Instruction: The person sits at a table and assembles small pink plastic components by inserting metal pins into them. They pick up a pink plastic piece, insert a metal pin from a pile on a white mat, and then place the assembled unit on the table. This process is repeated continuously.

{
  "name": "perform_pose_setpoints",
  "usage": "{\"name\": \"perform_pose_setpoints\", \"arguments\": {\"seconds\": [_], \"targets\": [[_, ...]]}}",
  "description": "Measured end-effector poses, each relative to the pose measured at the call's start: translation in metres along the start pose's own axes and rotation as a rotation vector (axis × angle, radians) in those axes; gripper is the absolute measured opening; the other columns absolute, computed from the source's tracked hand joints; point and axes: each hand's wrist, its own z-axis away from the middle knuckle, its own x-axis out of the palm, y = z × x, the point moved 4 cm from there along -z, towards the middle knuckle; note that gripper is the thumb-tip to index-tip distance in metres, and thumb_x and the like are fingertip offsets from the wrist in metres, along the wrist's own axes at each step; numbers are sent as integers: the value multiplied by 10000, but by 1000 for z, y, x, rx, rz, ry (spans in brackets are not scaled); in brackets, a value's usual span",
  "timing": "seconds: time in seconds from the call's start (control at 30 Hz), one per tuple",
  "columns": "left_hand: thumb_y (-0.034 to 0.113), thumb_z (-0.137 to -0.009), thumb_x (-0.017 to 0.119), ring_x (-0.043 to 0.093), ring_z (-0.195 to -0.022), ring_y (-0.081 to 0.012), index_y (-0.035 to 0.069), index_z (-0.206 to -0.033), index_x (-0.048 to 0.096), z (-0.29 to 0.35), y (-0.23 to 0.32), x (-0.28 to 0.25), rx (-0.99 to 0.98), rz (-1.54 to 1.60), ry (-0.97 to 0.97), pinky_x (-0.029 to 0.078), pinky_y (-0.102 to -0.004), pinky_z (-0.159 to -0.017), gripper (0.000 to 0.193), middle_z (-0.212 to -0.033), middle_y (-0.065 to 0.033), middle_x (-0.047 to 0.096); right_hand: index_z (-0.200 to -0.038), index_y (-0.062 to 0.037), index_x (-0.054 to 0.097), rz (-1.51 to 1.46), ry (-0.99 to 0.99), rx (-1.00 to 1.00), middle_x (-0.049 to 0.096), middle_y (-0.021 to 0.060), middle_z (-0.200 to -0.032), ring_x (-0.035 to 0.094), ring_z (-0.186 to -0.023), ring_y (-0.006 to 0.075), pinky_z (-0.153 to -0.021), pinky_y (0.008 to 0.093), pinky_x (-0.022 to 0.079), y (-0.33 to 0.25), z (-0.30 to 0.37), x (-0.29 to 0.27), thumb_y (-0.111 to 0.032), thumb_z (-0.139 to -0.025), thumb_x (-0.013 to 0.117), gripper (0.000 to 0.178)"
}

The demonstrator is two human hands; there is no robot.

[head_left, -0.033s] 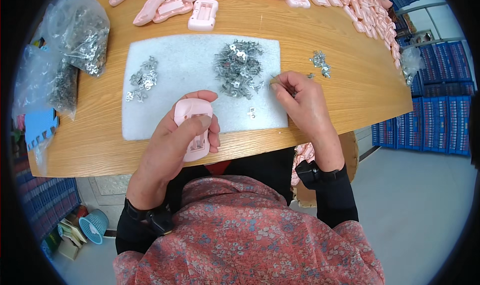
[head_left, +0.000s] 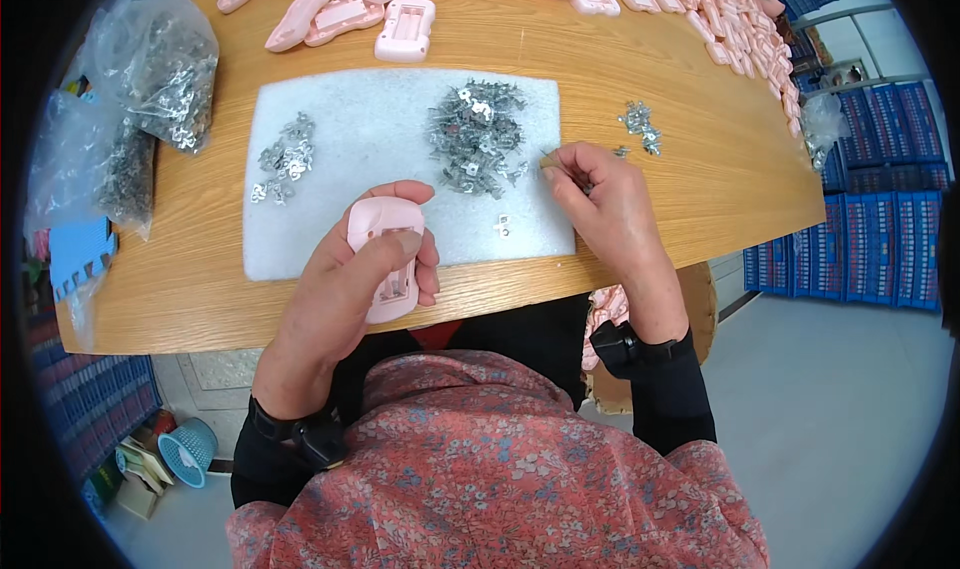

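Note:
My left hand [head_left: 345, 284] is wrapped round a pink plastic casing [head_left: 372, 215], its thumb lying over the open battery compartment. The casing is tilted above the near edge of a white foam sheet [head_left: 350, 99]. At the sheet's right edge, my right hand [head_left: 605, 194] is closed in a pinch; a thin metal piece [head_left: 545, 155] pokes out at its fingertips, mostly hidden. Left of that hand lies a heap of metal battery contacts [head_left: 475, 139]. A smaller pile of flat metal contacts [head_left: 288, 159] is on the sheet's left side. Nearer me, a couple of loose contacts [head_left: 503, 227] lie apart.
Clear plastic bags of metal parts [head_left: 175, 79] stand at the table's left. More pink casings [head_left: 405, 29] line the far edge and pile up at the far right. A few metal bits [head_left: 642, 126] lie right of the sheet. Blue stacked trays [head_left: 860, 249] stand beyond the table.

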Motion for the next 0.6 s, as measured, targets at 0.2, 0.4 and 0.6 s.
{"name": "perform_pose_setpoints", "arguments": {"seconds": [0.2,0.4,0.6], "targets": [[106,-942,549,627,-746,-158,11,-1345,453,-1,-1,1,20,15,-15,523,-312,-653,425,-889,-76,622,-947,30,635,-24,52,-106,599,28,-786,530,-727,74,-650,249,453,-4,2,3,-82,-902,662,124],[255,-993,471,638,-743,-175,5,-1357,453,2,2,-1,19,75,-7,548,-322,-669,442,-887,-88,631,-963,2,621,-22,25,-125,574,-10,-799,510,-731,60,-654,232,432,5,0,4,-98,-930,647,108],[472,-1024,264,645,-774,-196,-20,-1399,435,-7,-1,-5,-43,296,-158,569,-349,-679,642,-927,-129,631,-956,16,631,-422,-104,-1,565,-28,-784,495,-739,43,-654,238,432,-35,19,1,-67,-928,618,88]]}}
